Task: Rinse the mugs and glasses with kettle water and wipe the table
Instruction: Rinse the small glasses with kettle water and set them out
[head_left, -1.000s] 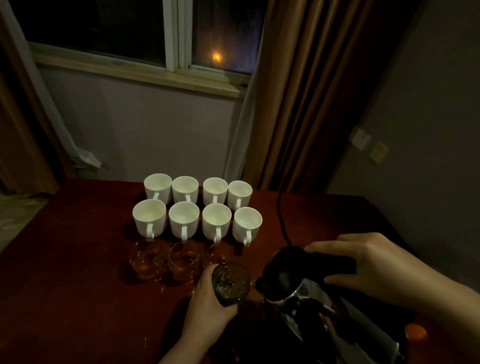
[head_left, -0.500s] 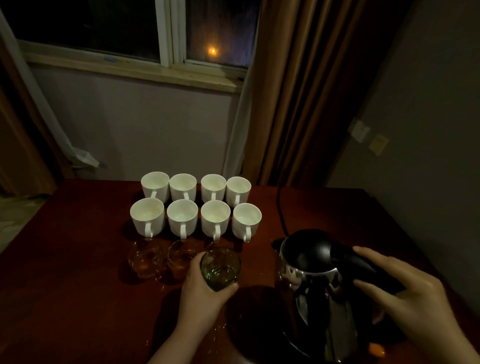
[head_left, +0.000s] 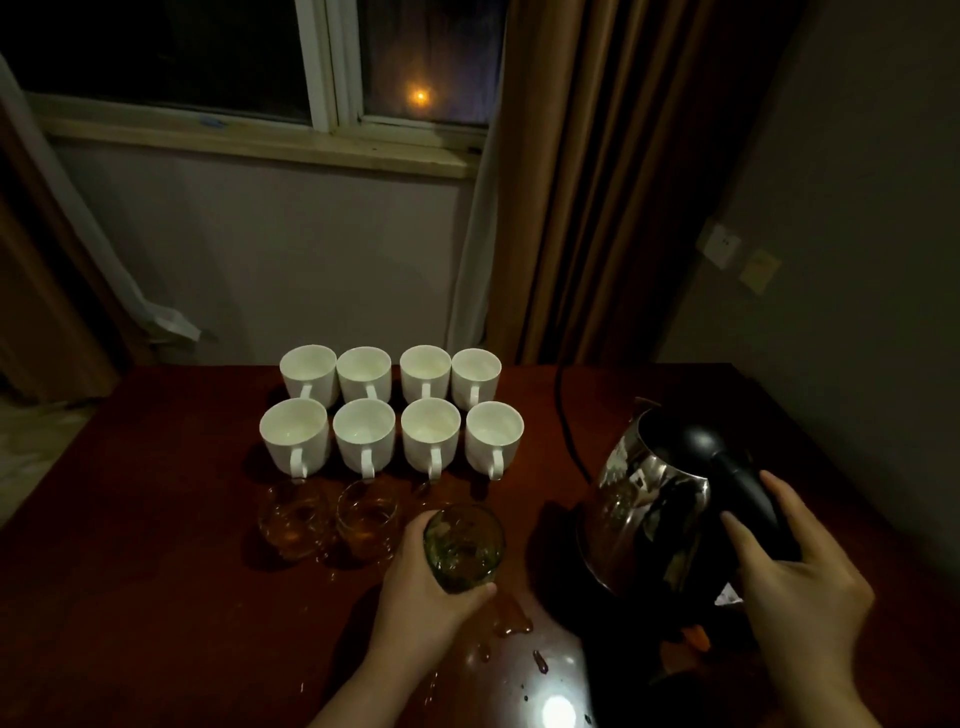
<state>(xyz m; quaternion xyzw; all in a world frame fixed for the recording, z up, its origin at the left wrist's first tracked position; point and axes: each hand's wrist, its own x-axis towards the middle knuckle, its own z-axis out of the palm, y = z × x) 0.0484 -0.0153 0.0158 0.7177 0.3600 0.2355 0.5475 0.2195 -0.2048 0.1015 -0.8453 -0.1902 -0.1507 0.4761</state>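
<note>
The left hand (head_left: 421, 587) grips a glass (head_left: 464, 545) holding water near the table's (head_left: 156, 519) front edge. The right hand (head_left: 800, 577), fingers loose, rests on the kettle (head_left: 649, 509) handle. Rinsing appears underway; spilled water remains unwiped.

Left hand (head_left: 426, 582): fingers curled around a clear green-tinted drinking glass (head_left: 464, 548), held upright, forearm reaching in from below. Right hand (head_left: 802, 582): fingers loosely spread against the black plastic kettle handle (head_left: 748, 493), grip not closed.
</note>
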